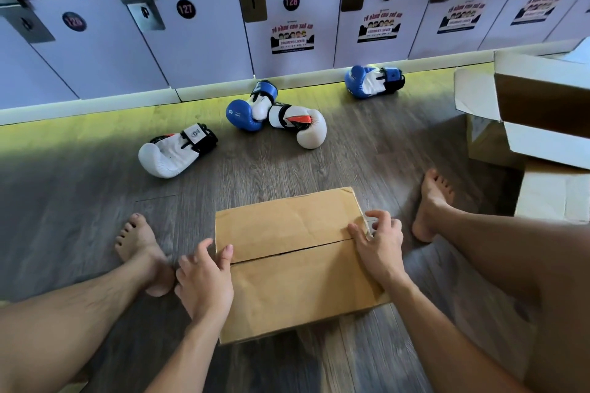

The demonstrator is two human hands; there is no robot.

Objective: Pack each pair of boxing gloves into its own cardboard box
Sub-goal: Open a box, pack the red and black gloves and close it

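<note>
A brown cardboard box [297,268] lies on the floor between my legs, its two top flaps closed with a seam across. My left hand [204,281] grips its left edge, thumb on top at the seam. My right hand [376,242] grips the right edge at the seam, fingers curled over the flap end. Beyond the box lie a white glove [174,151], a second white glove [301,124] touching a blue glove [252,108], and another blue glove [372,81] by the lockers.
Numbered lockers [198,38] line the far wall. Open cardboard boxes [539,112] are stacked at the right. My bare feet [143,249] [431,204] rest on the wood floor either side of the box.
</note>
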